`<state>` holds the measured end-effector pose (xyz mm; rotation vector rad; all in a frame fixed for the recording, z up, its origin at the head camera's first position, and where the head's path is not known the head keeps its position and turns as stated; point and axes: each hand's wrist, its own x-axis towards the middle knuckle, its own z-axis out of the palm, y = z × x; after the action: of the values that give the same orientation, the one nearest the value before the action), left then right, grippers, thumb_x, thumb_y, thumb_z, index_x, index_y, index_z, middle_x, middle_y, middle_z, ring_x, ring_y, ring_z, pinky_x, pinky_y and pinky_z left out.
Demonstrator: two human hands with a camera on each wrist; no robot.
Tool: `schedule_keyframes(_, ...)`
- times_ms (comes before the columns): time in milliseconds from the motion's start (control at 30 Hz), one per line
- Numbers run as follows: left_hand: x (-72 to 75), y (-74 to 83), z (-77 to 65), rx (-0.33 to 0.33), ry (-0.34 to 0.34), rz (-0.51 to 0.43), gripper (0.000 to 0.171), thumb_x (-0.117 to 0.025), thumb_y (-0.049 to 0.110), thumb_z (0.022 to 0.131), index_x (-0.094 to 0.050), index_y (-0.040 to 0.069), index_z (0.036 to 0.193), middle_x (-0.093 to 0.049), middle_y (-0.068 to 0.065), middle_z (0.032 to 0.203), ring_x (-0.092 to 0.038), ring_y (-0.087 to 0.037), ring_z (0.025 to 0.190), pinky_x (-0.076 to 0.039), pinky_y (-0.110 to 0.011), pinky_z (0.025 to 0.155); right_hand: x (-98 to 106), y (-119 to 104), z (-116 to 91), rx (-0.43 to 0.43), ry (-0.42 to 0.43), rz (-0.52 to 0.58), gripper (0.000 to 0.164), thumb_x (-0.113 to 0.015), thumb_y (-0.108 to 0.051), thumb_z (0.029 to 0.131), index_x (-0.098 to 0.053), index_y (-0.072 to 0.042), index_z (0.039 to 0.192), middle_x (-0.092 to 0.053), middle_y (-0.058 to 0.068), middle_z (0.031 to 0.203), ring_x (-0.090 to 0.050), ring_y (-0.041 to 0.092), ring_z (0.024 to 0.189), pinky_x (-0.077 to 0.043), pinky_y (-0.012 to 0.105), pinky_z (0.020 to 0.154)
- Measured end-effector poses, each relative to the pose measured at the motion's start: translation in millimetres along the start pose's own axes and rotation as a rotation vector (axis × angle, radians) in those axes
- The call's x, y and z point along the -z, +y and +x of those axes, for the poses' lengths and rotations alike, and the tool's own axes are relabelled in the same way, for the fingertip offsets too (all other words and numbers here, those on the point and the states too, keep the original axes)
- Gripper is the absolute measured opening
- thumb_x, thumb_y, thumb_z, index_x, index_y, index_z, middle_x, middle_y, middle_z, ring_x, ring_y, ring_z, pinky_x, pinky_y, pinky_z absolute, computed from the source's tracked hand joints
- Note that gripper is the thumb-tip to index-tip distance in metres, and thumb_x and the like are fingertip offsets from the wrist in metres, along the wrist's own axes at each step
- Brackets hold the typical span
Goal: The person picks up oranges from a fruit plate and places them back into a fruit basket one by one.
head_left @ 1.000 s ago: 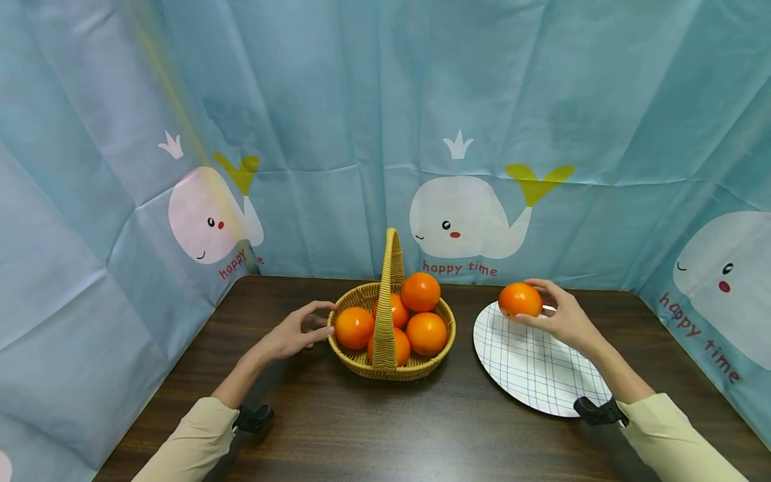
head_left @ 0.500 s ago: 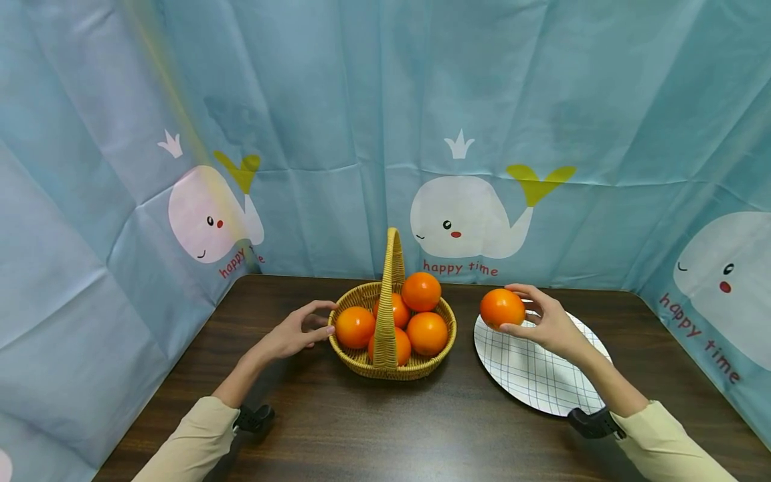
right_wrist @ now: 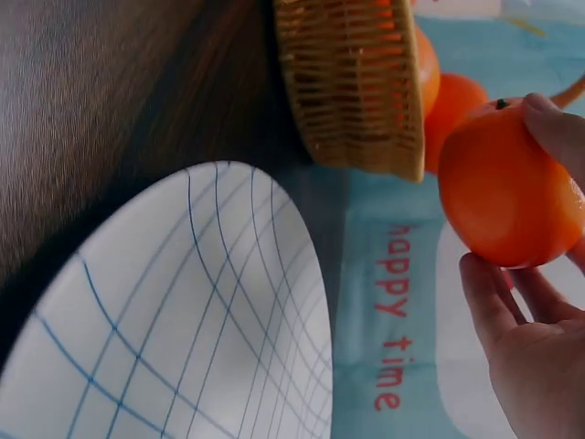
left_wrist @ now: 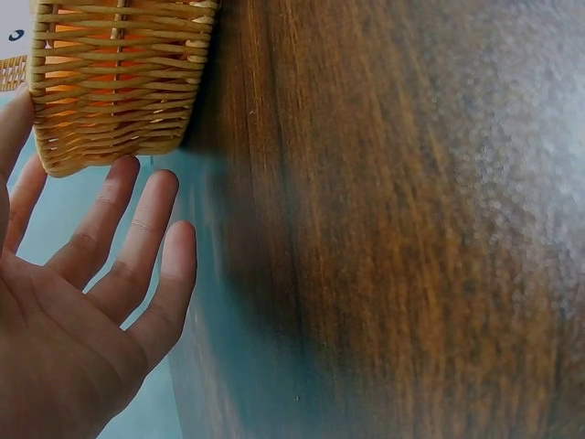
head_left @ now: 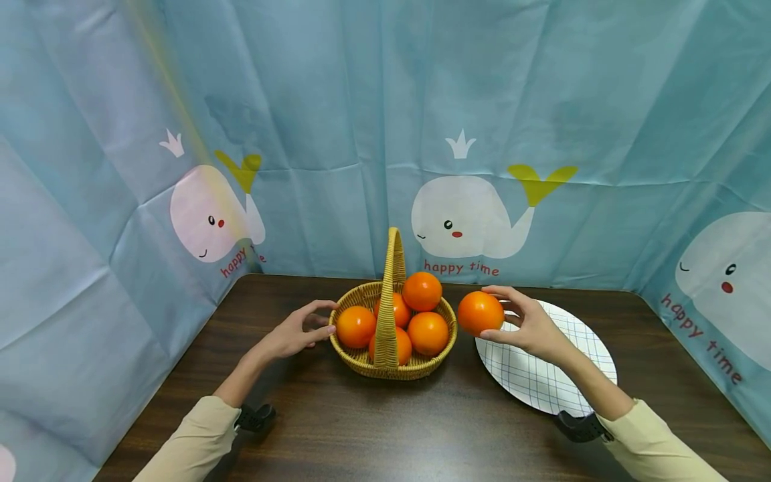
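Observation:
In the head view an orange (head_left: 480, 313) is pinched between the thumb and fingers of my right hand (head_left: 533, 333). It hangs over the dark table, at the left edge of the white plate (head_left: 524, 375) with blue grid lines. The right wrist view shows this orange (right_wrist: 507, 187) with its stem end up. A wicker basket (head_left: 361, 361) with a tall handle stands left of it and bears several oranges (head_left: 428, 333). At the basket's left rim, the fingertips of my left hand (head_left: 295, 331) touch the wicker, fingers relaxed; the left wrist view shows them spread by its side.
The dark wooden table (head_left: 385, 435) carries basket and plate side by side. Behind it hangs a light blue curtain (head_left: 313, 201) with white whales. The basket's handle (head_left: 388, 294) rises high over the fruit.
My right hand has carried the orange left from above the plate toward the basket, and slightly lower in view. The left hand, basket and plate have stayed put.

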<state>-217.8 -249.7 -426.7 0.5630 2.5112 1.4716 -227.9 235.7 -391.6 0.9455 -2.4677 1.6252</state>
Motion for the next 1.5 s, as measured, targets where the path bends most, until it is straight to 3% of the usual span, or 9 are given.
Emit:
schedule_keyframes(400,0.3,-0.9,0.3,-0.002,-0.006,0.007,0.049,-0.065,0.024,0.103,-0.048,0.012,0.146,-0.057,-0.026,0.133,-0.062,-0.039,0.11,-0.055,-0.053,0.077,-19,-15,7,0.079,-0.069,0.064,0.072,-0.087,-0.001,0.08,-0.054,-0.009,0.144,-0.055,0.009,0.14,-0.058,0.029,0.117,-0.049,0.034,0.098)
schedule_keyframes(800,0.2,-1.1,0.0,0.002,-0.007,0.004,0.049,-0.065,0.024,0.103,-0.048,0.012,0.147,-0.06,-0.024,0.13,-0.063,-0.038,0.106,-0.055,-0.052,0.076,-51,-26,19,0.147,-0.168,0.117,0.074,-0.088,-0.003,0.079,-0.054,-0.009,0.145,-0.053,0.009,0.141,-0.061,0.026,0.118,-0.048,0.042,0.098)
schedule_keyframes(1033,0.2,-1.3,-0.3,-0.003,-0.007,0.01,0.05,-0.065,0.025,0.103,-0.047,0.011,0.147,-0.061,-0.024,0.129,-0.066,-0.038,0.102,-0.055,-0.053,0.076,-65,-27,19,0.215,-0.198,0.063,0.073,-0.09,-0.009,0.078,-0.057,-0.008,0.143,-0.055,0.009,0.14,-0.053,0.027,0.127,-0.047,0.041,0.101)
schedule_keyframes(1200,0.4,-1.0,0.1,0.002,-0.005,0.012,0.049,-0.066,0.025,0.102,-0.048,0.012,0.147,-0.061,-0.024,0.129,-0.066,-0.037,0.101,-0.055,-0.053,0.077,-70,-26,19,0.217,-0.201,0.043,0.072,-0.091,-0.01,0.077,-0.059,-0.01,0.141,-0.055,0.006,0.142,-0.047,0.028,0.134,-0.047,0.041,0.101)
schedule_keyframes(1500,0.1,0.4,-0.1,0.004,0.004,0.027,0.05,-0.067,0.025,0.102,-0.048,0.01,0.146,-0.061,-0.023,0.128,-0.065,-0.034,0.1,-0.056,-0.052,0.077,-78,-27,22,0.244,-0.232,0.017,0.074,-0.092,-0.009,0.076,-0.058,-0.011,0.142,-0.056,0.003,0.142,-0.054,0.023,0.122,-0.053,0.041,0.09)
